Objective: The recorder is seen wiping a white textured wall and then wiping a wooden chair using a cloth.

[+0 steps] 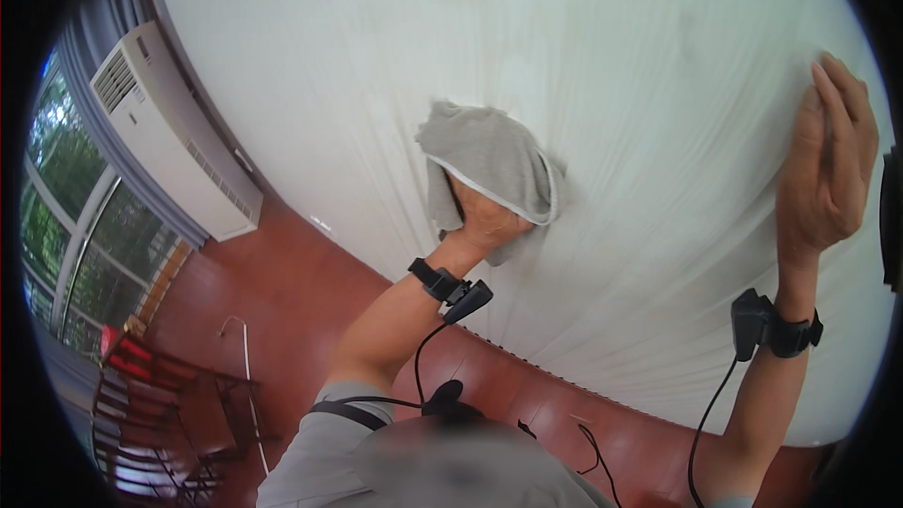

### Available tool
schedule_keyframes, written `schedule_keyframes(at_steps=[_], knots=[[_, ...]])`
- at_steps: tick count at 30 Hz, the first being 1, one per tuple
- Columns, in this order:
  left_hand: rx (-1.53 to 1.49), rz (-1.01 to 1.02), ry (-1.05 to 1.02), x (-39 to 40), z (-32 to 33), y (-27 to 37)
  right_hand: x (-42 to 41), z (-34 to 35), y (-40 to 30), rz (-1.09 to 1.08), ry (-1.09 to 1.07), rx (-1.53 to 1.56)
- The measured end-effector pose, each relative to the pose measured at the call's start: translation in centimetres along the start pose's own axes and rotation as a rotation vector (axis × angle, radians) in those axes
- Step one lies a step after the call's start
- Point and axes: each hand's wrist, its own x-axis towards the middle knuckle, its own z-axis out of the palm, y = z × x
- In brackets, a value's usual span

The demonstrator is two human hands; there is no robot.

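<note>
My left hand is pressed against the white wall surface, with a grey cloth edged in pale trim draped over its fingers and palm. The cloth lies flat between the hand and the wall and hides the fingers. On the right, my right hand is raised beside the same surface with its fingers extended upward and close together; it holds nothing, and whether it touches the wall is unclear. Both wrists wear black straps with small cabled devices.
At left stand a white floor-standing air conditioner, grey curtains and windows. Dark wooden chairs are at lower left, near a thin white pole or cable on the reddish floor. A black cord lies below the wall.
</note>
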Motion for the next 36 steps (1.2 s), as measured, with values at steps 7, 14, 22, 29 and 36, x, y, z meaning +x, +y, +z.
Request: schedule_keyframes(at_steps=[7,14,22,29,36], knots=[[0.070,-0.051,-0.093,-5.3,2.1,-0.8,-0.5,0.7,0.8,-0.050,-0.018,0.054],[0.244,-0.141,-0.612,-10.7,2.4,-1.7,0.0,0.5,-0.9,0.021,0.062,0.021],[-0.184,-0.111,-0.142,-8.9,1.8,-0.5,-0.1,1.2,-2.0,0.094,0.115,0.031],[-0.073,0.090,0.029,3.1,0.0,3.1,-1.9,-0.2,-1.0,0.033,0.030,-0.130],[-0.129,0.249,0.317,12.0,-0.3,2.3,0.2,-0.7,-3.1,0.192,0.049,0.374]])
